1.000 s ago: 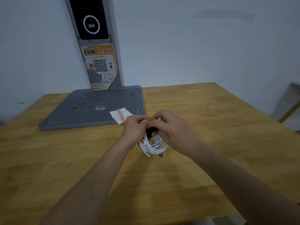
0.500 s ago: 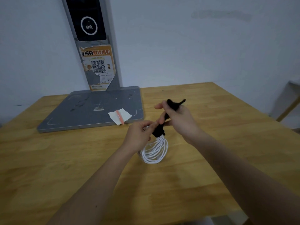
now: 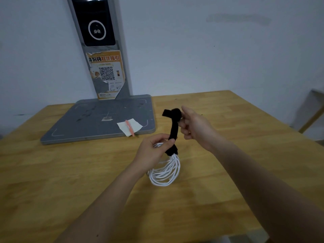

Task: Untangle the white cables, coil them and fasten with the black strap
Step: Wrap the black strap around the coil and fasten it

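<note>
A coil of white cables hangs above the wooden table, its top pinched in my left hand. A black strap is wound around the top of the coil and runs upward from there. My right hand grips the strap's free upper end, holding it taut above the coil. The top of the coil is hidden behind my left fingers and the strap.
A grey base plate with an upright post stands at the back left against the wall. A white paper slip and an orange pen lie on its near right corner. A chair edge shows far right.
My right hand has pulled the strap's free end up and away from the coil, stretching it out. The coil hangs lower from my left hand; both hands were bunched together a second ago.
</note>
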